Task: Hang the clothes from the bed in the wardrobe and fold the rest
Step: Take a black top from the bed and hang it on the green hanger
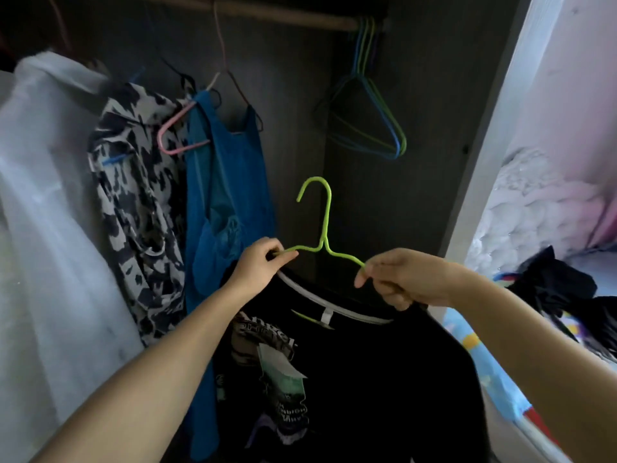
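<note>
I hold a lime-green wire hanger (pixel 324 228) upright in front of the open wardrobe, its hook pointing up and to the left. My left hand (pixel 262 262) pinches its left shoulder and my right hand (pixel 405 277) grips its right shoulder. A black T-shirt (pixel 367 379) with a grey-trimmed collar and a printed graphic hangs from the hanger, its shoulders under both hands. The wooden rail (pixel 283 13) runs across the top of the wardrobe, well above the hook.
On the rail hang a blue dress (pixel 227 195), a black-and-white patterned garment (pixel 133 202) and a white plastic cover (pixel 43 212) on the left. Several bare hangers (pixel 370 105) hang at the right. Dark clothes (pixel 554 289) lie on the bed at the right.
</note>
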### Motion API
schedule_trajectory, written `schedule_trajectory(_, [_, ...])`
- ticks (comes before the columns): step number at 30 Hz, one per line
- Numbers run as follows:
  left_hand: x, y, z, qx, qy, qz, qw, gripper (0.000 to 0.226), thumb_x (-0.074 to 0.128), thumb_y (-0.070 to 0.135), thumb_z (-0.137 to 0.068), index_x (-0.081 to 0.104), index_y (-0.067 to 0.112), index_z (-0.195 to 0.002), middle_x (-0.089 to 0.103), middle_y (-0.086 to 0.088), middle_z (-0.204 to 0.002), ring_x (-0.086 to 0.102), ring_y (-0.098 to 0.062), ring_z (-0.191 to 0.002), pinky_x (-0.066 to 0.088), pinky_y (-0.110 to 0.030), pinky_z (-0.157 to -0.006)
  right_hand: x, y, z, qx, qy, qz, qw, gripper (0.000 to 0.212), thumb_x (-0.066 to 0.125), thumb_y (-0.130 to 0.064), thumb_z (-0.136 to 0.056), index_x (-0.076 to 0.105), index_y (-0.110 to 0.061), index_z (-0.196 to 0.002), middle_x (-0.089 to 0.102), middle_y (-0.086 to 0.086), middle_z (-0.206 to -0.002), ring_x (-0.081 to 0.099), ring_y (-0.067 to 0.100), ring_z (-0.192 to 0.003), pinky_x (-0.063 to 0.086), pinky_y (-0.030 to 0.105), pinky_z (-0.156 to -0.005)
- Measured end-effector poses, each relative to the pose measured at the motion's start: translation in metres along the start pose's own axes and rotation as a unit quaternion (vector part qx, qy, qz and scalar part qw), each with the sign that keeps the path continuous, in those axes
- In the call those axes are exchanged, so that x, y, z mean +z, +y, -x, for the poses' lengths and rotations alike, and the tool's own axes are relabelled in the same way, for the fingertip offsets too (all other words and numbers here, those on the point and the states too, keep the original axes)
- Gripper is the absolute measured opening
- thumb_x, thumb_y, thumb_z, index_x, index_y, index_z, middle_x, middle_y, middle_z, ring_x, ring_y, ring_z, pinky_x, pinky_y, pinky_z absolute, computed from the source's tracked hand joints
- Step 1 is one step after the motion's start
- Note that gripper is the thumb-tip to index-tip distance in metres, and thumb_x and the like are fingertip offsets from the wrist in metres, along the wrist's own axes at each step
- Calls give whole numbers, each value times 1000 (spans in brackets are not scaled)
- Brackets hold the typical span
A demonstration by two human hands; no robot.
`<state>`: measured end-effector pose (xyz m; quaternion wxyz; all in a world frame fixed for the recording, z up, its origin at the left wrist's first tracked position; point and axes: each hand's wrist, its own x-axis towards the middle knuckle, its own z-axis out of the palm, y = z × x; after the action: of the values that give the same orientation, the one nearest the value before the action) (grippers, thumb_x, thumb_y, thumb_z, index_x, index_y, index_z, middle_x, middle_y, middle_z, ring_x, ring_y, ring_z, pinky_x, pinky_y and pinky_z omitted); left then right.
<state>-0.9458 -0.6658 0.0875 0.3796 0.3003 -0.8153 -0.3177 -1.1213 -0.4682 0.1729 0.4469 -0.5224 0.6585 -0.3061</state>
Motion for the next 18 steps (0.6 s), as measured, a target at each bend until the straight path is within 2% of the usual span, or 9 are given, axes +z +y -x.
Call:
schedule_trajectory(2, [-9, 5, -22, -13, -13, 22, 1000, 16, 64, 31, -89, 62, 15, -89, 60, -4, -94, 55, -11, -87, 37, -21, -78, -5, -15, -7, -14, 56, -53, 997, 29, 33, -12, -104, 59, -3, -98, 34, -8, -46, 29, 4, -36, 25, 15, -34])
schedule_trajectory(3, [-13, 10, -31, -29, -24, 33, 999, 22, 60, 32, -92, 62, 15, -105, 61, -2, -108, 55, -10, -99, 36, -18, -84, -8, -27, -11, -20, 82, -86, 993, 27, 34, -10, -103, 59, -2, -98, 31, -9, -45, 25, 3, -35, 20, 13, -31])
schedule_trajectory(5, [-18, 12, -45, -87, -14, 94, 992, 40, 49, 35, -97, 51, 14, -131, 52, 3, -127, 47, -8, -115, 32, -16, -92, -15, -50, -16, -21, 105, -184, 977, 25, 33, -6, -101, 57, 2, -101, 28, -8, -44, 22, 1, -32, 15, 11, -28])
schedule_trajectory(7, [-32, 2, -59, -164, 57, 192, 966, 52, 42, 40, -100, 36, 14, -144, 43, 2, -140, 42, -13, -126, 32, -21, -101, -24, -74, -27, -19, 108, -296, 949, 27, 28, -6, -101, 54, 2, -102, 28, -7, -43, 23, 1, -29, 15, 10, -26])
schedule_trajectory(10, [-58, -14, -71, -263, 166, 321, 895, 59, 40, 51, -97, 32, 19, -146, 42, -1, -144, 46, -23, -127, 38, -37, -104, -35, -111, -50, -49, 103, -370, 922, 31, 22, -8, -102, 50, 0, -91, 30, -7, -37, 25, 3, -23, 20, 15, -23])
schedule_trajectory(13, [-77, -22, -68, -312, 175, 418, 835, 64, 42, 54, -95, 29, 19, -147, 39, -2, -145, 36, -21, -135, 28, -42, -108, -43, -147, -80, -93, 79, -397, 910, 38, 18, -12, -103, 46, -3, -78, 30, -5, -31, 27, 3, -20, 25, 17, -23])
schedule_trajectory(16, [-91, -17, -74, -281, 120, 487, 818, 65, 48, 50, -93, 29, 20, -147, 38, -11, -148, 36, -22, -136, 28, -46, -108, -50, -184, -116, -108, -64, -419, 899, 40, 18, -9, -104, 52, 3, -86, 47, 3, -37, 36, 6, -29, 29, 16, -31])
schedule_trajectory(17, [-97, -13, -81, -256, 114, 484, 829, 63, 50, 47, -92, 31, 21, -147, 40, -11, -147, 37, -21, -135, 31, -45, -107, -51, -198, -128, -129, -85, -396, 905, 41, 16, -8, -104, 52, 4, -88, 51, 6, -40, 38, 8, -32, 31, 17, -34])
schedule_trajectory(18, [-100, -4, -85, -235, 111, 485, 835, 61, 52, 44, -92, 33, 22, -146, 42, -9, -146, 39, -20, -134, 34, -43, -104, -54, -211, -136, -141, -54, -380, 913, 43, 14, -9, -105, 50, 0, -83, 47, 3, -37, 37, 6, -29, 30, 16, -32])
